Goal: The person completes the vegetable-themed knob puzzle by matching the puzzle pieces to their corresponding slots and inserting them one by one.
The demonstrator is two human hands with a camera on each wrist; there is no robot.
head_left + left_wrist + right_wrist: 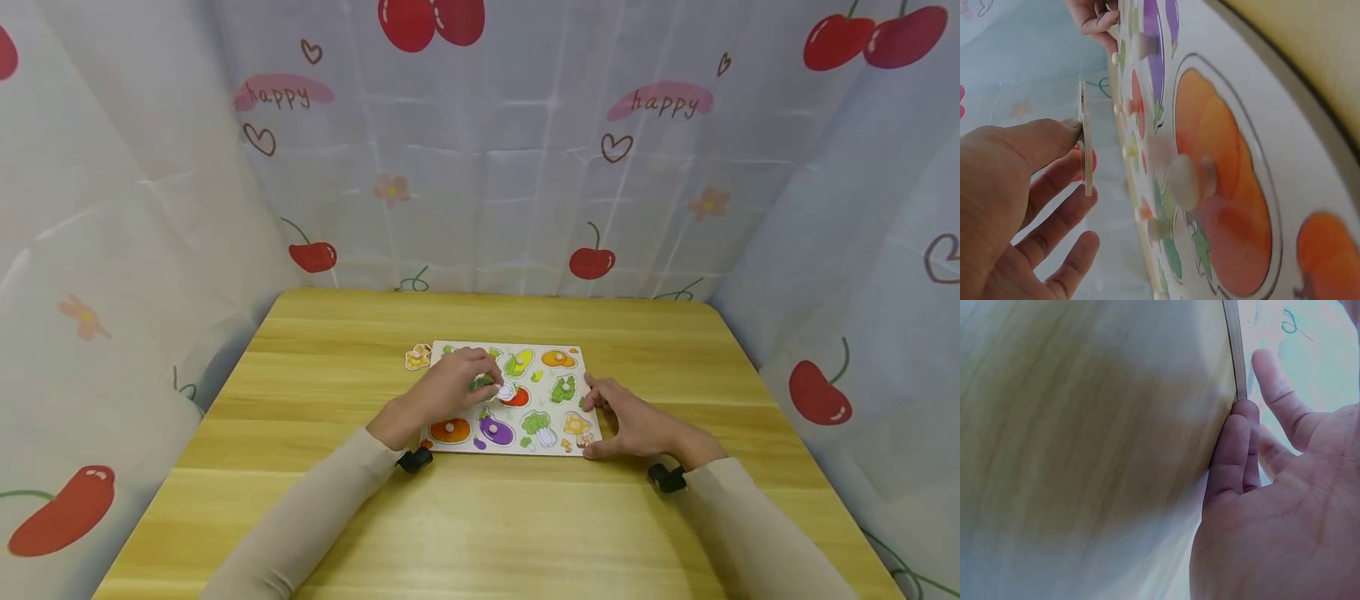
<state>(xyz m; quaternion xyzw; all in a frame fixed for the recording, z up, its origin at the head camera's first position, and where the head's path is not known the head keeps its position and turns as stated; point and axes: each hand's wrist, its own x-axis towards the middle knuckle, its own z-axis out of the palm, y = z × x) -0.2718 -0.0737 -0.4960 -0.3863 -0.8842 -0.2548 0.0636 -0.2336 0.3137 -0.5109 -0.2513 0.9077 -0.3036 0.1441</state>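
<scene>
A wooden knob puzzle board (555,354) with vegetable pictures lies flat on the table. Between thumb and fingers, my left hand (455,385) pinches a thin wooden puzzle piece (1087,156), held up over the middle of the board. It shows whitish from the head and edge-on in the left wrist view. The tomato (517,398) on the board is just beside it. At the board's right side rests my right hand (633,423), fingertips against the edge and thumb by the near corner. Its fingers (1232,453) touch the tabletop and the board's edge in the right wrist view.
A small loose yellow-orange piece (417,357) lies at the board's far left corner. Knobbed pieces such as the pumpkin (1222,187) and eggplant (497,430) sit in the board. The wooden table (495,517) is enclosed by a cherry-print curtain (487,192).
</scene>
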